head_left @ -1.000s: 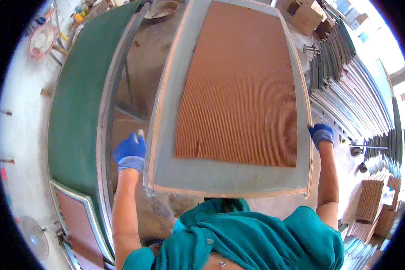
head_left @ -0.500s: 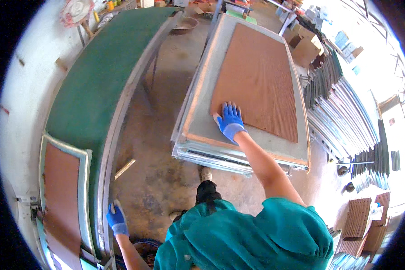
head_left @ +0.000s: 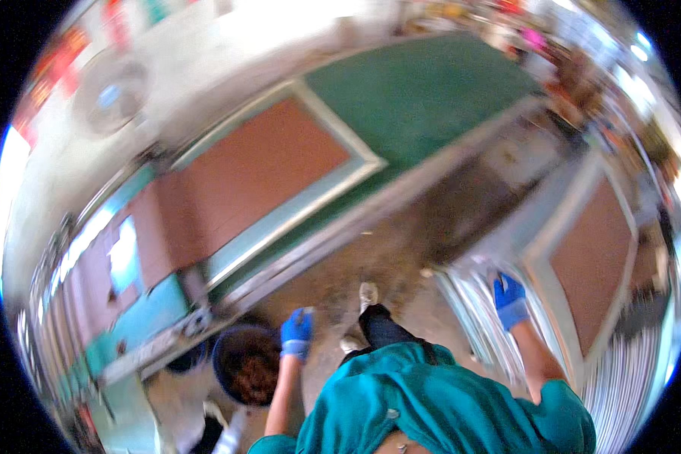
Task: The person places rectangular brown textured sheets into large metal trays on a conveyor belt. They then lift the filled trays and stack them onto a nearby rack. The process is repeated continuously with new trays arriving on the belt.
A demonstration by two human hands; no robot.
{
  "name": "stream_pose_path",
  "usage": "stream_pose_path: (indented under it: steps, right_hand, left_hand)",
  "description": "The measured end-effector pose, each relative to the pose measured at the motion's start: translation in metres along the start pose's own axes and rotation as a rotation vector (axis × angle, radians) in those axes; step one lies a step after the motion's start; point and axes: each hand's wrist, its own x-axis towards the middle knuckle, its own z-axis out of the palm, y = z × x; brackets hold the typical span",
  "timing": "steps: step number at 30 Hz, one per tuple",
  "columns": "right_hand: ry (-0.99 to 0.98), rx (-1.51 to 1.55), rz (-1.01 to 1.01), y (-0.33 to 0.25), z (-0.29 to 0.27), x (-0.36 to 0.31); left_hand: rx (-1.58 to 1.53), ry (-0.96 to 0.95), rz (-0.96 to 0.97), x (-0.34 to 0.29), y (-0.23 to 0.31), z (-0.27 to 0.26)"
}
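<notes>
A: Hands first, what do they do?

B: Both wear blue gloves. The right hand (head_left: pixel 510 300) lies on the near left corner of a stack of framed panels (head_left: pixel 583 257), fingers spread and flat on the pale frame, not closed round anything that shows. The left hand (head_left: pixel 296 334) hangs free over the dusty floor (head_left: pixel 371 261), just above and beside a round dark bucket (head_left: pixel 244 365); its fingers look loosely curled, though blur keeps me from telling whether it holds something.

A: And the panel stack itself?

B: It sits low at the person's right, a brown board inside a grey-green frame, with more frame edges showing beneath its near edge. It runs away from the person toward the far right.

A: What lies on the other side?

B: A long green workbench (head_left: pixel 424 98) crosses the view from near left to far right. A second framed panel (head_left: pixel 268 174) rests on its near half, brown centre, pale frame, its edges close to the bench's edge. A shoe (head_left: pixel 368 293) stands on the floor between bench and stack.

A: Anything beyond?

B: More brown boards and teal frames (head_left: pixel 140 303) lean at the bench's near left end; the rest is too smeared to name
</notes>
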Motion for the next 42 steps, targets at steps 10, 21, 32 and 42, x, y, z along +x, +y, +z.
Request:
stream_pose_path:
  steps: [10, 21, 32, 42]
  right_hand:
    - [-0.894, 0.244, -0.977, -0.219, 0.199, 0.074]
    - [-1.084, -0.004, -1.284, -0.435, 0.310, 0.202]
    - [-0.506, 0.551, -2.009, -0.718, 0.436, 0.080]
    - [-0.295, 0.430, -2.122, -0.890, 0.550, -0.032]
  left_hand:
    - [-0.129, 0.407, -0.413, -0.031, 0.003, -0.064]
    - [-0.849, 0.882, -0.809, 0.023, -0.058, -0.175]
    - [-1.291, 1.018, -0.597, 0.059, -0.103, -0.262]
    - [-1.518, 0.844, -0.488, 0.137, -0.168, -0.344]
